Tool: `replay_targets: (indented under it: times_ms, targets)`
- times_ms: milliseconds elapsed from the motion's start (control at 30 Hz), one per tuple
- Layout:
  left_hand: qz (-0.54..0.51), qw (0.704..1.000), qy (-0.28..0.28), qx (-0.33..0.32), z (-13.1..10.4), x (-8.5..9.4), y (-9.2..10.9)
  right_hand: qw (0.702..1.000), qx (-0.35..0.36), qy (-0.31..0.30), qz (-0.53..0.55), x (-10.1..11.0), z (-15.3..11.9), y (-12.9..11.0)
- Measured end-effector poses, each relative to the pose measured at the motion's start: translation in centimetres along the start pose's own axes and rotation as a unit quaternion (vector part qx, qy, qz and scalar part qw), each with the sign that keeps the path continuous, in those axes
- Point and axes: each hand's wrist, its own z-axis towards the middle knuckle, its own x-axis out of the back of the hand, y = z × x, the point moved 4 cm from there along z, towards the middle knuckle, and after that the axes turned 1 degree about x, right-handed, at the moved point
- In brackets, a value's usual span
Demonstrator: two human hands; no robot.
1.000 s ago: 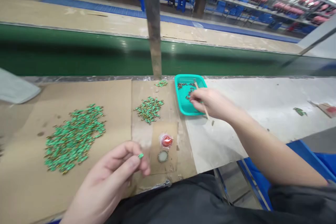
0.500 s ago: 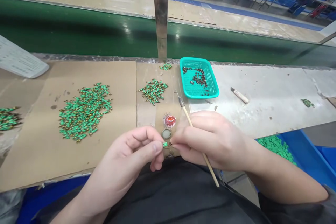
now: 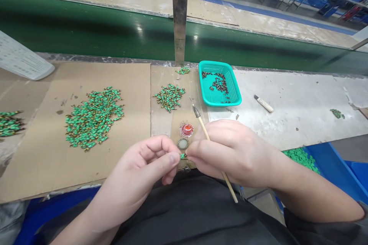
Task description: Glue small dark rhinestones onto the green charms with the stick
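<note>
My left hand (image 3: 155,164) pinches a small green piece (image 3: 182,156) between thumb and index finger. The fingertips of my right hand (image 3: 230,149) meet it from the other side with a tiny dark brown part (image 3: 185,155), which touches the green piece. Tucked in the same right hand is a slim wooden-handled brush (image 3: 203,125), its dark, fine tip pointing away from me. Just beyond the fingertips lie a small round dish with a beaded rim (image 3: 183,144) and a glossy red round container (image 3: 187,129).
Piles of green-and-brown pieces lie on cardboard at left (image 3: 94,118) and centre (image 3: 169,97). A turquoise basket (image 3: 236,100) holds small dark parts. On the right are a short, pale-handled tool (image 3: 263,104) and, lower, a blue bin (image 3: 339,164) with green pieces. A metal post (image 3: 179,19) rises behind.
My right fingertips have brought the dark part leftward against the green piece, closing the small gap between them. The whole view has shifted slightly.
</note>
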Motion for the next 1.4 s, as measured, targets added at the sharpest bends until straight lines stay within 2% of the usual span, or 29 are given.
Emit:
replay_targets:
  times_ms: [133, 367, 567, 633, 733, 900, 1000, 1067, 1133, 1200, 1300, 1400]
  targets:
    - [0.016, 1.000, 0.013, -0.008, 0.0, -0.2, 0.1, 0.999, 0.007, -0.005, -0.046, 0.3, 0.4, -0.5]
    - [0.034, 0.999, 0.032, -0.021, -0.2, -0.5, 0.9, 0.997, 0.006, -0.046, -0.057, 0.4, 1.1, -0.9]
    - [0.037, 0.998, 0.032, -0.030, -0.1, -0.6, 0.7, 0.996, 0.019, -0.039, -0.071, 0.1, 1.0, -0.7]
    - [0.030, 0.998, 0.035, -0.035, -0.1, -0.5, 0.6, 0.999, 0.010, -0.018, -0.037, -0.2, 0.6, -0.1]
    - [0.021, 0.998, 0.044, -0.048, -0.4, -0.3, 0.5, 0.995, -0.022, 0.044, 0.081, -0.5, -0.1, 0.8]
    - [0.016, 0.997, 0.057, -0.053, -0.8, -0.1, 0.8, 0.958, -0.120, 0.121, 0.231, -1.3, -0.8, 1.4]
    - [0.028, 0.995, 0.074, -0.063, -1.1, -0.4, 0.9, 0.935, -0.144, 0.144, 0.291, -1.9, -0.9, 1.0]
    - [0.049, 0.990, 0.110, -0.074, -1.5, -0.4, 0.9, 0.923, -0.148, 0.154, 0.321, -2.2, -0.9, 0.7]
    - [0.088, 0.980, 0.144, -0.107, -1.9, -0.5, 1.0, 0.918, -0.148, 0.169, 0.328, -2.5, -1.0, 0.5]
    - [0.136, 0.963, 0.157, -0.172, -2.3, -0.5, 1.3, 0.919, -0.144, 0.181, 0.318, -2.6, -1.2, 0.4]
    - [0.188, 0.936, 0.135, -0.264, -2.6, -0.5, 1.8, 0.925, -0.124, 0.187, 0.306, -2.5, -1.3, 0.1]
    - [0.204, 0.924, 0.106, -0.304, -2.7, -0.5, 1.9, 0.927, -0.108, 0.192, 0.305, -2.4, -1.4, -0.1]
